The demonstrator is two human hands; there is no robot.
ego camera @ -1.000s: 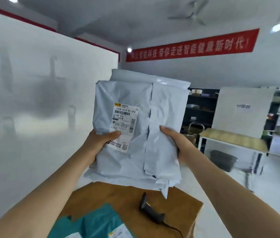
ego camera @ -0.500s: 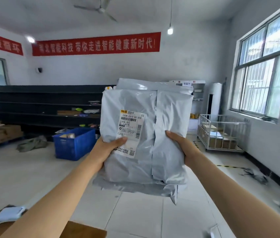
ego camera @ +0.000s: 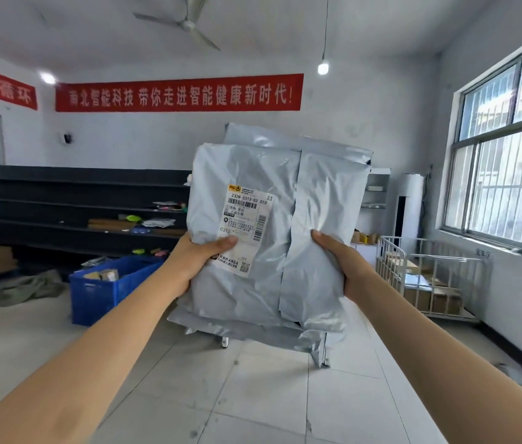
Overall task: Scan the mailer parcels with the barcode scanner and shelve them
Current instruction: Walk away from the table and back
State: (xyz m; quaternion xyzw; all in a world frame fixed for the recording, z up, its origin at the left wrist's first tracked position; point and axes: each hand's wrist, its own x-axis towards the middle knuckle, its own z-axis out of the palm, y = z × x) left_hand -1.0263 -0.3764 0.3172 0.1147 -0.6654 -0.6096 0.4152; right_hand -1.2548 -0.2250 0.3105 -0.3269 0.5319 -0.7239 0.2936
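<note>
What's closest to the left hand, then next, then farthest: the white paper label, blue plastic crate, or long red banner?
1. White paper label: on the grey mailer parcel, under the left hand's thumb.
2. Blue plastic crate: floor, left.
3. Long red banner: back wall, high.

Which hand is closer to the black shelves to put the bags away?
Probably left: the left hand grips the grey plastic mailer parcels nearest the long dark shelves; the right hand grips their far side.
</note>
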